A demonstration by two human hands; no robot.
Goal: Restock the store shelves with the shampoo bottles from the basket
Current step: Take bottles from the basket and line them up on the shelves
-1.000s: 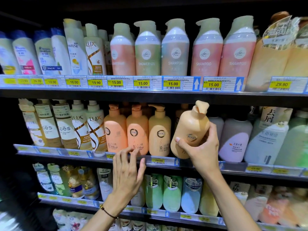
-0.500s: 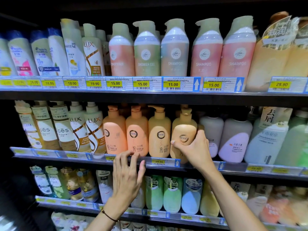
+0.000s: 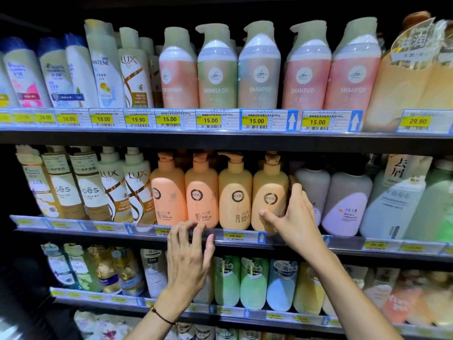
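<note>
Our right hand (image 3: pixel 296 217) grips the tan KYIO bottle (image 3: pixel 269 190), fingers curled round its side. Left of them, our left hand (image 3: pixel 188 258) rests spread fingertips on the price rail (image 3: pixel 235 236).

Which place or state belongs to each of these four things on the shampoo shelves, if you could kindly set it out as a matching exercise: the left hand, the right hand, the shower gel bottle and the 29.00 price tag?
Things
1. left hand
2. right hand
3. shower gel bottle
4. 29.00 price tag

Places or states
A. stands on the top shelf
B. holds the rightmost tan bottle
C. sits on the middle shelf's rail, between the two hands
D. its fingers rest on the middle shelf's rail

Pairs: 1-D, 2-B, 3-A, 4-C
</note>
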